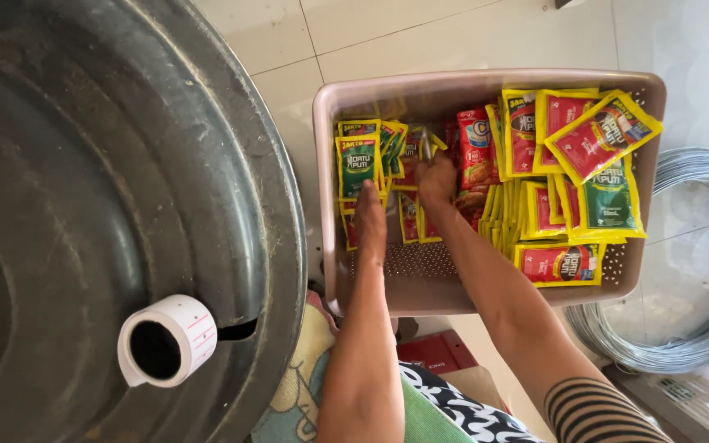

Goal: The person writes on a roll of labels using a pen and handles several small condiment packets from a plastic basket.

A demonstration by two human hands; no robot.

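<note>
A pink plastic basket holds several small sachets, yellow-edged with red or green faces. My left hand reaches into its left part, fingers resting by a stack of green sachets. Just right of it, my right hand is down among the red sachets in the middle, fingers curled on them. More red and green sachets stand packed on the right side, and one red sachet lies flat at the near right.
A big dark metal drum lid fills the left, with a white roll of sticker tape on its rim. A coil of grey wire lies on the tiled floor right of the basket. Patterned cloth is below.
</note>
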